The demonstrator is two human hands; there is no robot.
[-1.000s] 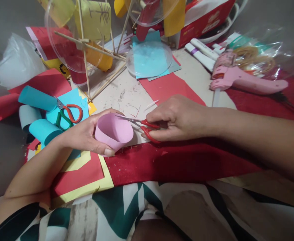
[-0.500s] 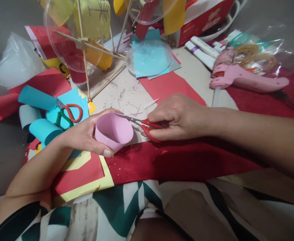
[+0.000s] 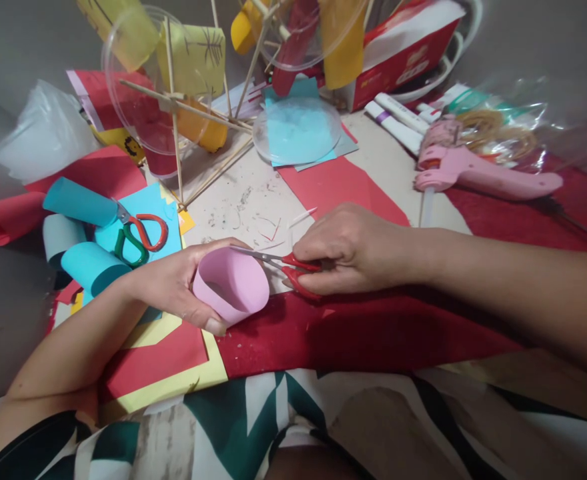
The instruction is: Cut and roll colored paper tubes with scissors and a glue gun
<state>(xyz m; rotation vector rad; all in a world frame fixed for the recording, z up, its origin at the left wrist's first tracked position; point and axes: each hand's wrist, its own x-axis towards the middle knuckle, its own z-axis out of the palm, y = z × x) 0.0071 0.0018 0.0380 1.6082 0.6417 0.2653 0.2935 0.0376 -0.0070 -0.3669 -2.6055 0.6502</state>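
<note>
My left hand (image 3: 173,283) is wrapped round a pink paper tube (image 3: 231,285), its open end facing me. My right hand (image 3: 353,250) grips small red-handled scissors (image 3: 286,263), whose blades reach the tube's upper rim. Both hands work low over a dark red paper sheet (image 3: 363,330) on the cluttered floor.
Left of my hand lie teal paper rolls (image 3: 81,203) and a second pair of scissors (image 3: 138,233). Behind stands a stick frame (image 3: 193,107) with clear plastic discs and yellow paper. A pink glue gun (image 3: 478,175), white markers (image 3: 396,123) and a red box (image 3: 403,57) lie at the right.
The view has shifted slightly, so everything sits a little lower in the picture. Both hands keep their hold; the scissors stay at the tube's rim.
</note>
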